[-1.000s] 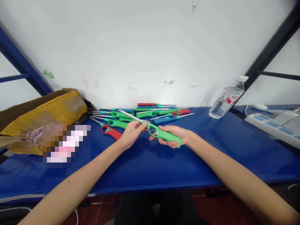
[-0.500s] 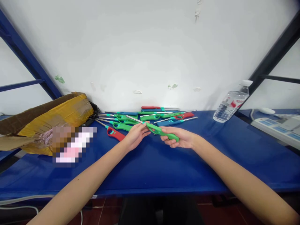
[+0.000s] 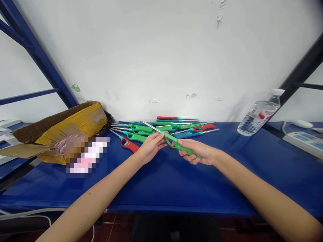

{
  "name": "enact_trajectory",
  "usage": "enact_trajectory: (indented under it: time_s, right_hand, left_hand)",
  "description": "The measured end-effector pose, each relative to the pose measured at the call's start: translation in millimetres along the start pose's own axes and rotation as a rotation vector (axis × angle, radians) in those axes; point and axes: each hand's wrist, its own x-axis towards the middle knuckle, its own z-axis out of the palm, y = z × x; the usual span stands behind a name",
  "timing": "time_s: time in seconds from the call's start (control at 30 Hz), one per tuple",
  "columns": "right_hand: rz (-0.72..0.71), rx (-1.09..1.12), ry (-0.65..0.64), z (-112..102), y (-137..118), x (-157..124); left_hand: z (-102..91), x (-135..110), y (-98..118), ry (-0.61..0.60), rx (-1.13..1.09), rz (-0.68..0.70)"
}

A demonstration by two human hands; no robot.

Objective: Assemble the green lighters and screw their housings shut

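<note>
My right hand [image 3: 195, 151] is wrapped round the handle of a green long-nosed lighter [image 3: 173, 138], thumb on top. The lighter slants, its metal tube pointing up and left, and its trigger opening faces down. With thumb and fingertips, my left hand [image 3: 150, 148] pinches the lighter at the base of the tube. Behind my hands lies a loose pile of similar lighters: a red lighter [image 3: 129, 145] beside my left wrist, a green lighter [image 3: 137, 137] past it, a blue lighter [image 3: 187, 134] and another red lighter [image 3: 209, 126] at the right. Some overlap one another.
An open, taped cardboard box [image 3: 75, 126] leans at the left, with a pixelated patch in front. A clear water bottle [image 3: 259, 114] stands at the right, near white devices [image 3: 306, 143]. The white wall [image 3: 151, 60] closes off the back of the blue table [image 3: 161, 188].
The green lighter has been turned in my hands, so its trigger opening now faces downward. Both hands still hold it. The whole view has shifted slightly.
</note>
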Motion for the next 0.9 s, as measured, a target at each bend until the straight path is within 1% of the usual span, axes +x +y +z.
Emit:
enact_trajectory:
  time_s: [0.17,0.27,0.37,0.7,0.9]
  right_hand:
    - [0.007,-0.026,0.015,2,0,0]
    - [0.020,-0.020,0.044,3,2,1]
    - [0.022,-0.013,0.044,5,4,2]
    - [0.022,0.019,0.046,5,3,2]
    - [0.044,0.057,0.069,6,4,4]
  left_hand:
    - [2.7,-1,-3,0.016,-0.037,-0.023]
    - [4.3,-2,-7,0.049,-0.058,-0.047]
    - [6.3,-4,-9,0.071,-0.068,-0.063]
    - [9.2,-7,-9,0.039,-0.074,-0.045]
    - [14.9,-10,-17,0.014,-0.059,-0.081]
